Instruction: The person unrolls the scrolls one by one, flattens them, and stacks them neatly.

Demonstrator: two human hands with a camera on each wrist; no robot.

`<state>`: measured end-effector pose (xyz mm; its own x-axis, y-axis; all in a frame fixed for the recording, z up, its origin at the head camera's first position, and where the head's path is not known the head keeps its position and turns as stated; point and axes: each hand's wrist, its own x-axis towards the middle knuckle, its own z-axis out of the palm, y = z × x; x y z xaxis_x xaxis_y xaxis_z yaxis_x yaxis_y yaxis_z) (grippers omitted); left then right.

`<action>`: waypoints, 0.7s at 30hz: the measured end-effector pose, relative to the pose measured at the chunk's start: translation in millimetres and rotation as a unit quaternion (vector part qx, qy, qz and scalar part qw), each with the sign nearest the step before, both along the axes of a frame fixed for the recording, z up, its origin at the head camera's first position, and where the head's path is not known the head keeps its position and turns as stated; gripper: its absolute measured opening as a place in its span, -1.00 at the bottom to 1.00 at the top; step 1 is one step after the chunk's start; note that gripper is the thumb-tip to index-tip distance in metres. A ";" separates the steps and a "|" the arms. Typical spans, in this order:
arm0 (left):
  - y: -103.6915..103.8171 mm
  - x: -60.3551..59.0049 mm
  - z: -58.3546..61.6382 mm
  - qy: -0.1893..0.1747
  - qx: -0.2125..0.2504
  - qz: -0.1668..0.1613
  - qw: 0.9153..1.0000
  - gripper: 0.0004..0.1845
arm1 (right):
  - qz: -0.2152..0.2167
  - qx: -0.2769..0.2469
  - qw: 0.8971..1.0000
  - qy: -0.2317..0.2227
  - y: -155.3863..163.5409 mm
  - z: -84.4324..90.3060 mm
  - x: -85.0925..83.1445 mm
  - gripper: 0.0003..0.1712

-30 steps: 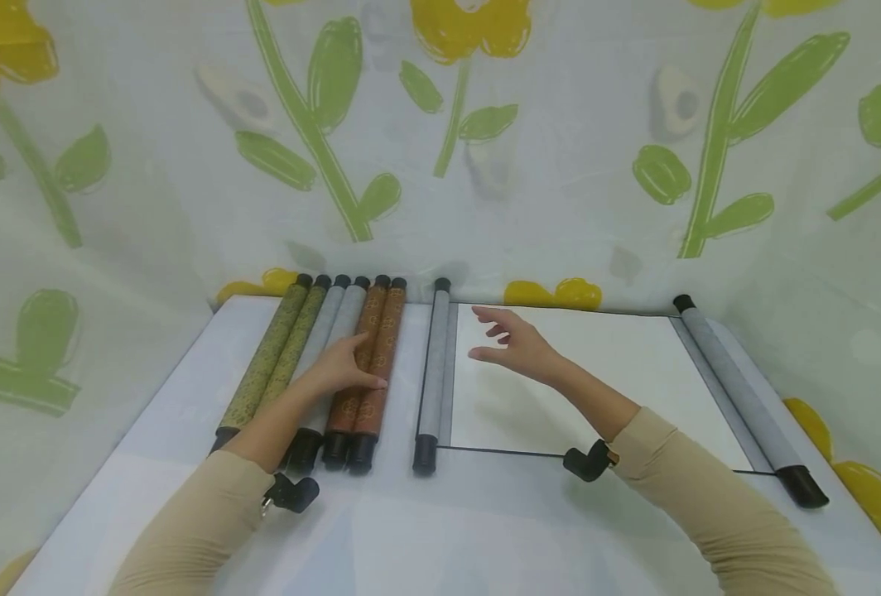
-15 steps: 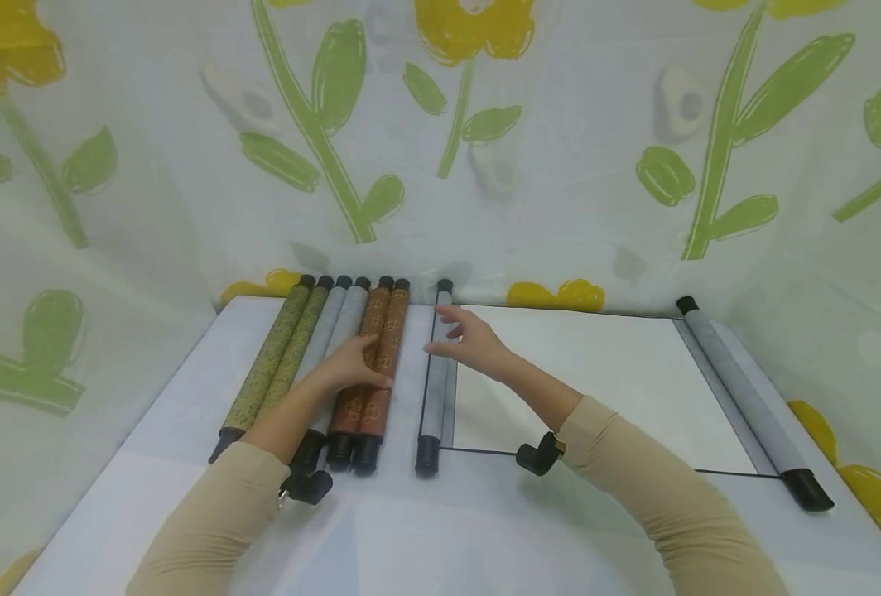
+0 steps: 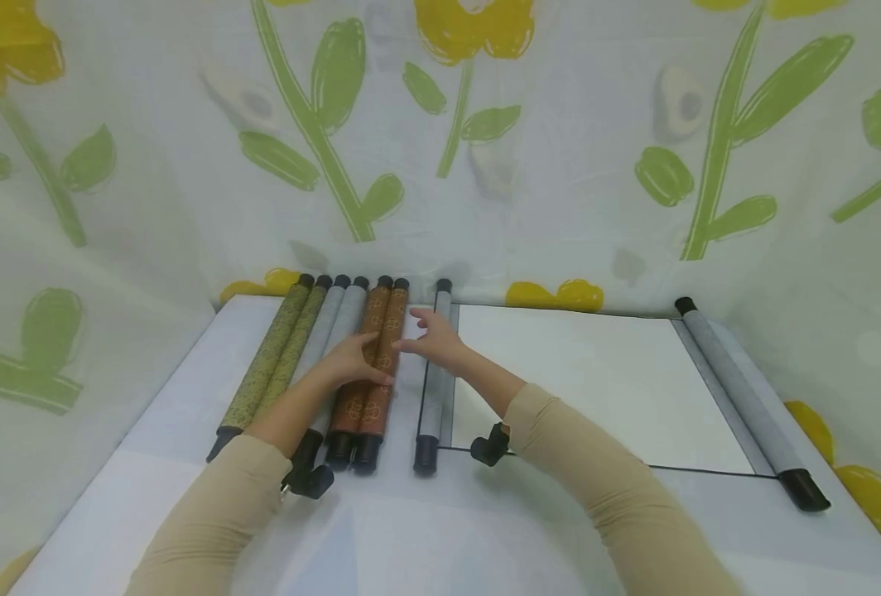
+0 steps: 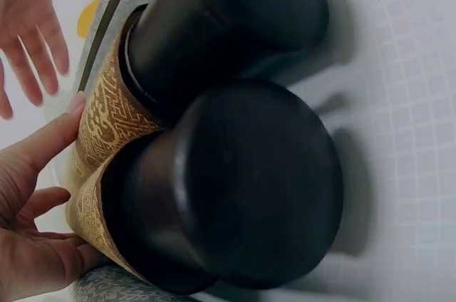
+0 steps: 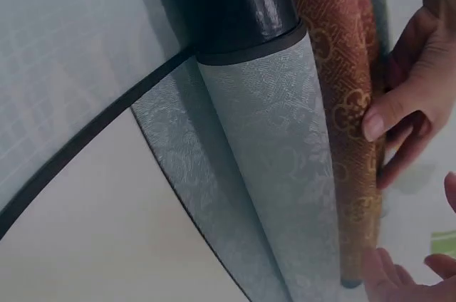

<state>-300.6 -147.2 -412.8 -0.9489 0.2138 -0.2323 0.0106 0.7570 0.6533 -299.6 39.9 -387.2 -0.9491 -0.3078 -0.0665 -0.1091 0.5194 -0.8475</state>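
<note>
My left hand spans a brown patterned scroll, made of two rolls side by side with black end caps. In the left wrist view, the thumb lies on one roll and the fingers curl against the far side of the other. Thumb and fingers spread apart, my right hand hovers over the grey roll of an unrolled scroll, its fingertips close to the brown scroll's right side. Whether they touch it cannot be told. The unrolled scroll shows a blank off-white sheet.
Left of the brown scroll lie grey rolls and green patterned rolls, side by side. The unrolled scroll's other grey roll lies at the right of the white table. Behind hangs a flowered curtain.
My right hand has moved left, from above the off-white sheet across the near grey roll to beside the brown scroll. The left hand stays on the brown scroll.
</note>
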 end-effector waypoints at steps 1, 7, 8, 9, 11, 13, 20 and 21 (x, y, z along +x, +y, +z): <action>-0.8 0.5 -0.2 -0.002 0.001 0.001 1.000 0.08 | -0.001 0.002 1.000 -0.001 -3.1 -1.9 -2.0 -0.14; -2.7 2.9 0.1 0.006 0.012 -0.007 1.000 0.08 | 0.002 0.021 1.000 -0.012 -14.2 -7.5 -8.3 -0.12; -2.4 3.0 0.6 0.009 0.013 -0.009 1.000 0.08 | 0.004 0.024 1.000 -0.015 -14.9 -7.4 -8.3 -0.12; -2.1 3.1 1.0 0.013 0.014 -0.011 1.000 0.08 | 0.006 0.026 0.999 -0.017 -15.7 -7.8 -8.4 -0.12; -1.7 3.3 1.0 0.019 0.016 -0.013 1.000 0.07 | 0.010 0.024 0.999 -0.030 -17.9 -8.2 -7.8 -0.11; -1.5 4.1 0.7 0.024 0.018 -0.014 0.999 0.06 | 0.018 0.017 0.998 -0.049 -20.8 -10.0 -7.4 -0.08; -2.5 9.5 -1.2 0.040 0.012 -0.023 0.999 0.03 | 0.043 -0.052 0.989 -0.134 -34.1 -21.1 -7.6 -0.05; -2.3 9.8 -1.2 0.046 0.008 -0.028 0.999 0.02 | 0.035 -0.062 0.987 -0.143 -35.1 -21.6 -7.9 -0.06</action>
<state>-290.8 -149.5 -414.0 -0.9528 0.2690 -0.1407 0.1127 0.7437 0.6590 -307.6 4.8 -408.7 -0.8731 -0.3938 -0.2875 0.1131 0.4098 -0.9051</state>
